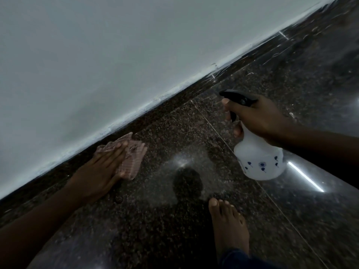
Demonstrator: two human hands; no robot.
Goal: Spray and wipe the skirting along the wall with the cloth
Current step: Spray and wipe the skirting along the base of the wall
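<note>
Your left hand [101,171] lies flat on the cloth [134,156], which touches the foot of the skirting [191,90]. Your right hand [260,117] holds the spray bottle [258,160] further right along the skirting, out over the floor [155,230]. Your foot [227,220] stands well out from the skirting.

A dark speckled stone skirting [155,109] runs diagonally from lower left to upper right along the foot of a pale wall, its top edge smeared with white paint. A crumpled pink checked cloth [132,160] lies at its base, its upper edge touching the skirting, pressed under the flat left hand [101,167]. A white bottle [260,162] with small blue flower prints and a black trigger head is gripped by the right hand [258,117], nozzle towards the skirting.
</note>
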